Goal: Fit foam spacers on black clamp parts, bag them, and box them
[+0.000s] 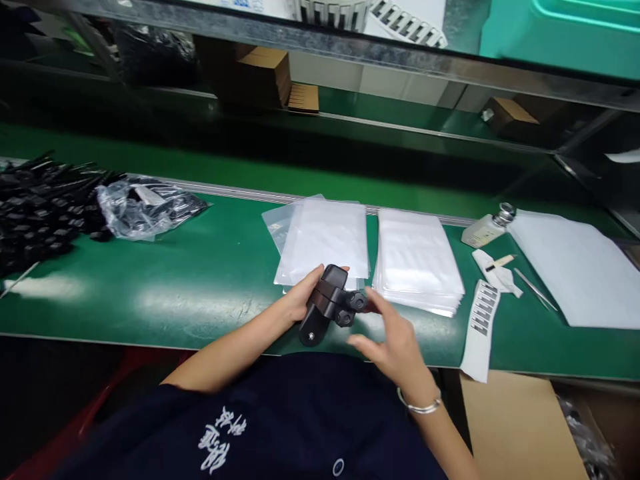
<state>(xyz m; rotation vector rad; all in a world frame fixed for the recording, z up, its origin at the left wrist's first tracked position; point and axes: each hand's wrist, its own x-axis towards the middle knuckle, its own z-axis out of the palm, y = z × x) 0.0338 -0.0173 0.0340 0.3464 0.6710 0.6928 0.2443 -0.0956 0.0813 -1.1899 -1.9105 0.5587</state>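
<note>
A black clamp-like mount with two round knobs on its right side is held above the front of the green bench. My left hand wraps round its left side, fingers partly hidden behind it. Just to the right, my right hand is open, thumb and forefinger apart. Its forefinger is close to the upper knob; I cannot tell whether they touch. Behind the mount lies a stack of clear plastic bags, with a second stack of bags to its right.
Black parts pile up at the left beside a bagged part. On the right are a dispenser bottle, tweezers, a label strip and white sheets. A metal shelf edge crosses overhead.
</note>
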